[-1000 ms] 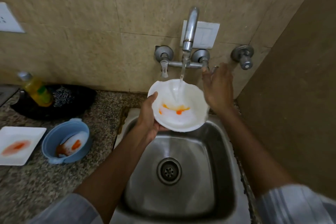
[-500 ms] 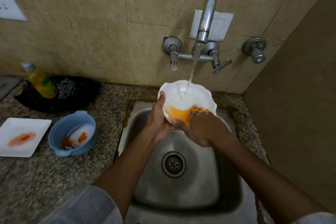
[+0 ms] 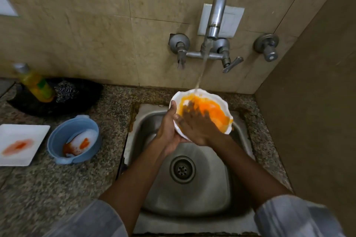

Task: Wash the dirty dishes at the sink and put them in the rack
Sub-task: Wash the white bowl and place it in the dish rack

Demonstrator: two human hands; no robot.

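A white scalloped bowl [image 3: 221, 109], smeared with orange sauce, is held tilted over the steel sink [image 3: 192, 188] under running water from the tap [image 3: 215, 17]. My left hand [image 3: 167, 131] grips the bowl's left rim, thumb on the edge. Flat against the bowl's inside lies my right hand [image 3: 196, 123], its fingers spread and blurred. On the counter at left stand a blue bowl [image 3: 57, 140] holding a stained white dish and a white square plate [image 3: 23, 136] with a red stain.
A yellow soap bottle [image 3: 35, 84] and a steel scrubber [image 3: 66, 89] sit in a black tray [image 3: 86, 92] at back left. Tap handles [image 3: 231, 63] stick out of the tiled wall. A brown wall closes the right side. The granite counter [image 3: 48, 188] runs left of the sink.
My right hand left the tap handle and came down into the bowl. The orange sauce is now spread across the bowl's inside. The bowl sits lower over the sink.
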